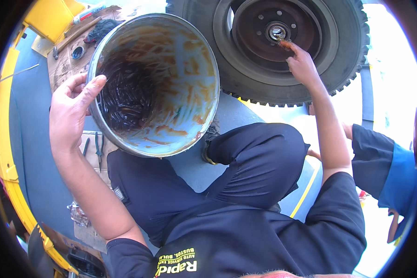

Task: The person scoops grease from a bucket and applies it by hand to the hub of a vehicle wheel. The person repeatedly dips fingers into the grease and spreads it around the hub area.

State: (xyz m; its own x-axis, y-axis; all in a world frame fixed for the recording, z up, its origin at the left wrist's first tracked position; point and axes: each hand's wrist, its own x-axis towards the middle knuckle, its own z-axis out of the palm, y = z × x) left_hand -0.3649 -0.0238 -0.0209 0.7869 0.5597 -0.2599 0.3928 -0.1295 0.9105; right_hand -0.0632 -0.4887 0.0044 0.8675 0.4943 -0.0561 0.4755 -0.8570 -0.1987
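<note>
My left hand [73,104] grips the left rim of a large bucket [194,78], thumb over the edge and fingers outside. The bucket tilts toward me. Dark brown grease [127,95] lies thick in its bottom, and smears streak the pale blue walls. My right hand [303,66] reaches to a wheel with a knobbly tyre [264,95]. Its index finger, coated with brown grease, is stretched to the lower edge of the hub's centre bore [277,33], where a shiny metal ring shows. The other fingers are curled, and nothing is held in them.
Pliers [99,150] lie on cardboard left of my knee. Farther left are a dark rag [102,30], a small round lid [78,53] and a wooden handle [78,33]. Yellow metal framing [7,148] borders the left side. Another person in dark and blue clothing [387,171] is at the right.
</note>
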